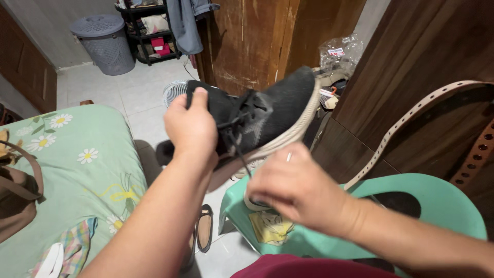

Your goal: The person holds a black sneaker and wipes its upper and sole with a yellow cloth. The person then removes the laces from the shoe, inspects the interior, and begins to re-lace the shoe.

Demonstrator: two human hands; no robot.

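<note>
A black knit sneaker [280,105] with a pale sole and dark laces is held up in the air, toe pointing up and to the right. My left hand [191,128] grips its heel and collar from the left. My right hand [296,188] is closed under the sole near the middle, fingers curled around the shoe's lower edge, a ring showing on one finger. A loose lace hangs down between the two hands.
A green plastic chair [437,198] stands below my right hand. A bed with a green flowered sheet [77,170] lies at left, a brown bag [18,190] on it. A flat shoe [204,226] rests on the tiled floor. A grey lidded basket [105,44] stands far back; wooden furniture rises at right.
</note>
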